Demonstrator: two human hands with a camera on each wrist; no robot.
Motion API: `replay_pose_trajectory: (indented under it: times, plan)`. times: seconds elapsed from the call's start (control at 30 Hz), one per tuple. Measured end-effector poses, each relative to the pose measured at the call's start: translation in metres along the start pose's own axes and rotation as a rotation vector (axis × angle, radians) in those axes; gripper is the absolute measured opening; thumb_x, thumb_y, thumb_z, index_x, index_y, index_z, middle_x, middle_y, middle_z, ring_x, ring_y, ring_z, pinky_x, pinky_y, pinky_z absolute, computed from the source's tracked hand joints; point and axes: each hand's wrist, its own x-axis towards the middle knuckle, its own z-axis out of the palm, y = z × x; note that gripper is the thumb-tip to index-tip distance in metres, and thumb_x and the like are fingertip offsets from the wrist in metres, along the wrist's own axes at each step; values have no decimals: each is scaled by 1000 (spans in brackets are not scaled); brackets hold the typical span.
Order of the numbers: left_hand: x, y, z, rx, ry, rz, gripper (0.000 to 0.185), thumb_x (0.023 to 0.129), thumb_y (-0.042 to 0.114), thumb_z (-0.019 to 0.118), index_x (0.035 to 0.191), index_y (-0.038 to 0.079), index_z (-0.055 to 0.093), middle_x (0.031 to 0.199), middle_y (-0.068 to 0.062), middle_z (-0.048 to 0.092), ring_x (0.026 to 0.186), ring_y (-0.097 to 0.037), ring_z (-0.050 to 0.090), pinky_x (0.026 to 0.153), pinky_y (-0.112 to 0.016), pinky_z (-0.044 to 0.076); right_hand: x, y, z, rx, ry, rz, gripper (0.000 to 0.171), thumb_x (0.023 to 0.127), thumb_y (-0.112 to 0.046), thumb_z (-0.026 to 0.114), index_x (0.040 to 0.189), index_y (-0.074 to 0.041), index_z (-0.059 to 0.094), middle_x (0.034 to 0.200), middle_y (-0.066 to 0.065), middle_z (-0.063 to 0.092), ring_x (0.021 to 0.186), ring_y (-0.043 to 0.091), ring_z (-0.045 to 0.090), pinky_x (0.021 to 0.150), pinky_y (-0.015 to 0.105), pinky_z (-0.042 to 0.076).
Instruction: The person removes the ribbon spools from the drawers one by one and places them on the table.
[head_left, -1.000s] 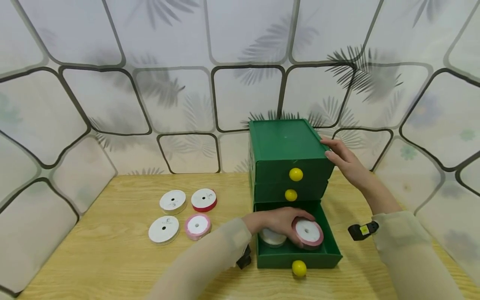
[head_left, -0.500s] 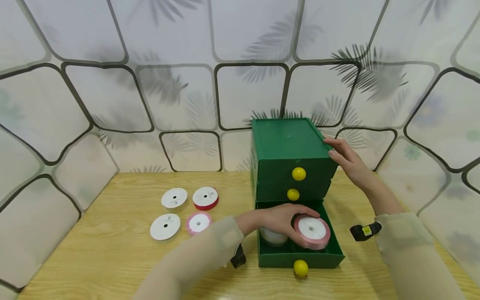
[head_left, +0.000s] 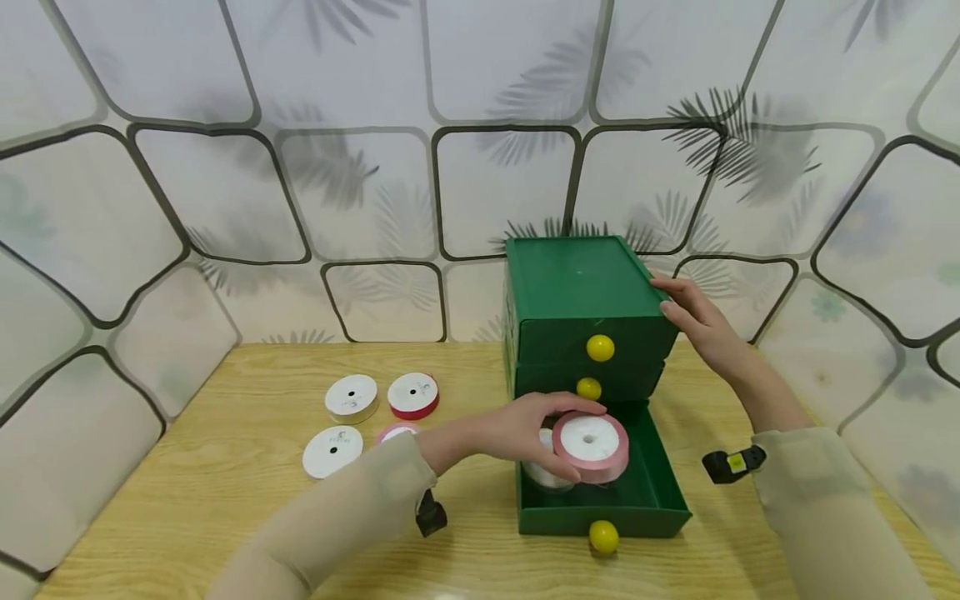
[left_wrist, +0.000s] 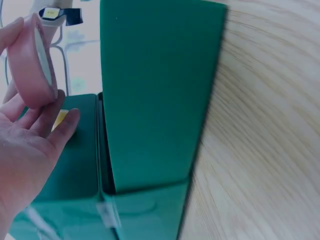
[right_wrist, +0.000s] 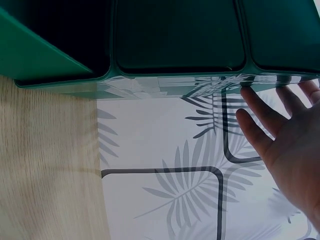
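Pink ribbon on a white-faced spool [head_left: 592, 446] sits in the left hand [head_left: 525, 429], thumb over the top rim and fingers curled under the far edge, so the spool is tilted and held just above the open bottom drawer [head_left: 652, 500] of the green cabinet [head_left: 577, 292]. From the left wrist view the spool [left_wrist: 37, 62] shows edge-on between the fingertips. It looks light and stiff, a card or plastic core wound with soft ribbon; the flat faces may be a bit slick, so the rim is likely the surest place to pinch it, as it is pinched now. A loose ribbon end could unwind if the sides are squeezed.

Another pale spool [head_left: 543, 475] lies in the drawer beneath it. The right hand [head_left: 693, 321] rests with straight fingers against the cabinet's top right edge, holding nothing. Four more spools [head_left: 351, 398] lie on the wooden table [head_left: 225, 500] to the left.
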Motion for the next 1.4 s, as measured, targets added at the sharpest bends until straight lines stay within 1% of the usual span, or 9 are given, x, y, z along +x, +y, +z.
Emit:
replay_pose_trajectory:
  times: [0.23, 0.33, 0.43, 0.57, 0.73, 0.87, 1.0, 1.17, 1.4]
  plan:
    - [-37, 3, -12, -46, 72, -23, 72, 81, 12, 80, 144, 13, 46, 137, 4, 49, 115, -8, 47, 98, -32, 43, 0, 0, -1, -15, -7, 7, 42, 107, -16, 36, 147, -6, 33, 156, 25, 16, 142, 35, 18, 105, 28, 26]
    - [-53, 5, -16, -60, 100, -44, 71, 81, 15, 80, 144, 15, 46, 138, 7, 50, 119, -10, 46, 101, -35, 40, 0, 1, -1, -21, -6, 11, 42, 107, -17, 36, 148, -6, 32, 157, 24, 16, 142, 33, 20, 105, 27, 27]
    - [-70, 6, -19, -72, 131, -82, 72, 80, 20, 81, 144, 20, 47, 137, 11, 50, 122, -10, 45, 103, -36, 38, 0, 2, 0, -23, -4, 11, 42, 107, -17, 36, 147, -6, 33, 156, 24, 17, 141, 26, 22, 101, 21, 29]
    - [-92, 7, -22, -46, 184, -92, 72, 79, 22, 82, 143, 23, 47, 137, 11, 50, 123, -12, 45, 102, -37, 40, 0, 4, -1, -18, 2, 13, 41, 107, -17, 37, 147, -8, 34, 157, 23, 17, 141, 21, 24, 99, 18, 29]
    - [-125, 1, -24, -10, 268, -62, 74, 79, 18, 83, 144, 14, 47, 140, 0, 49, 123, -19, 47, 100, -40, 42, 1, 3, -1, -11, -5, 17, 41, 107, -17, 37, 147, -7, 34, 157, 23, 17, 142, 30, 20, 103, 26, 28]
    - [-150, -5, -24, -39, 314, -108, 74, 78, 16, 83, 143, 13, 47, 139, -2, 50, 121, -22, 49, 97, -38, 44, 1, 2, -1, -13, -2, 20, 41, 107, -17, 37, 147, -8, 34, 157, 23, 17, 142, 32, 20, 102, 23, 28]
    - [-171, -9, -22, -6, 356, -132, 75, 78, 18, 84, 143, 11, 47, 137, -1, 52, 120, -20, 50, 96, -37, 46, 1, 2, -1, -13, 3, 20, 41, 107, -17, 37, 147, -8, 35, 157, 23, 17, 142, 29, 21, 99, 20, 29]
    - [-197, -12, -21, 95, 408, -128, 76, 75, 21, 86, 141, 12, 49, 131, 1, 56, 117, -17, 53, 96, -35, 45, 1, 1, 0, -5, 3, 4, 40, 107, -16, 37, 146, -8, 36, 157, 24, 17, 141, 24, 23, 98, 18, 30]
    - [-232, -17, -26, 101, 436, -171, 73, 76, 18, 85, 139, 12, 50, 133, -3, 54, 117, -15, 52, 94, -31, 46, 1, 1, 0, -5, 6, -11, 40, 107, -15, 37, 146, -7, 36, 156, 24, 18, 140, 21, 25, 96, 13, 31]
